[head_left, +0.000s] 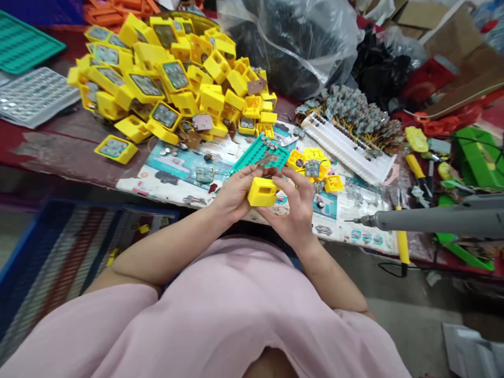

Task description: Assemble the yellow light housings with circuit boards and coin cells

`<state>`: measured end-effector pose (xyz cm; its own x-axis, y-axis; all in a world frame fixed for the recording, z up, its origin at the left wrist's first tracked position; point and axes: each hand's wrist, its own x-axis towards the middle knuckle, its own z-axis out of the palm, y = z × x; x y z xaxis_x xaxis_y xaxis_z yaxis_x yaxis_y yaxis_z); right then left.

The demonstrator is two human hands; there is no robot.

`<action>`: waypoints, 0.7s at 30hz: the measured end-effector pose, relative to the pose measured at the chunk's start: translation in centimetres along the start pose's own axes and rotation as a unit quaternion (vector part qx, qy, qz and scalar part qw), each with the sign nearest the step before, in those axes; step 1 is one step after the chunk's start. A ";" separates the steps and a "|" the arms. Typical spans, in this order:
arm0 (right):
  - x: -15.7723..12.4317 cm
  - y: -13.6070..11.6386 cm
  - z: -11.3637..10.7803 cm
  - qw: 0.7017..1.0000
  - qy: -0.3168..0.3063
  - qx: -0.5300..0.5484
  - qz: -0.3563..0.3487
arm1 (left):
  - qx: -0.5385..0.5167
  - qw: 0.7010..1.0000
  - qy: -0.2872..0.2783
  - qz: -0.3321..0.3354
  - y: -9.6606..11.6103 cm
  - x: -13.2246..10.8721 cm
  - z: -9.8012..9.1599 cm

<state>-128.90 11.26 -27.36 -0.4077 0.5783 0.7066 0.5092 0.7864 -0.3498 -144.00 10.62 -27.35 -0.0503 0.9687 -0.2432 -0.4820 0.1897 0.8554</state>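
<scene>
A small yellow plastic housing (262, 192) is held between both hands just above the near table edge. My left hand (234, 193) grips its left side, fingers curled round it. My right hand (294, 206) closes on its right side, fingertips pressed on the top. Just beyond the hands lies a green tray (258, 152) with small metal parts on it. A few loose yellow housings (315, 167) sit right of the tray.
A big heap of yellow housings (173, 84) fills the back left. A white rack of wired parts (346, 149) lies at the right, a grey electric screwdriver (437, 219) hangs at the right edge, and a clear plastic bag (291, 42) sits behind. A blue crate (59, 252) stands at the lower left.
</scene>
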 end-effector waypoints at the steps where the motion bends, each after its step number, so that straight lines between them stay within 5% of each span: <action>1: -0.2 0.3 -0.1 1.000 0.004 -0.006 0.004 | 0.008 1.000 0.013 0.018 -0.1 0.1 0.2; 6: -1.1 1.7 -0.3 0.979 -0.027 0.145 0.142 | 0.126 0.986 -0.001 0.110 -0.2 0.2 0.7; 11: -1.7 3.6 0.0 0.828 -0.055 0.433 0.352 | 0.058 0.995 -0.067 0.055 0.6 0.0 1.3; 16: -2.1 4.5 -0.5 0.729 -0.045 0.549 0.407 | -0.065 0.996 -0.057 0.006 1.2 -0.5 2.6; 21: -1.8 4.4 -1.0 0.689 -0.037 0.581 0.431 | -0.114 0.993 -0.040 -0.009 1.2 -0.5 3.0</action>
<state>-125.19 13.41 -29.55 -0.3933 0.9150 -0.0897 -0.3475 -0.2382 -0.9069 -141.97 10.82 -24.84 0.0252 0.9766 -0.2135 -0.6688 0.1752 0.7225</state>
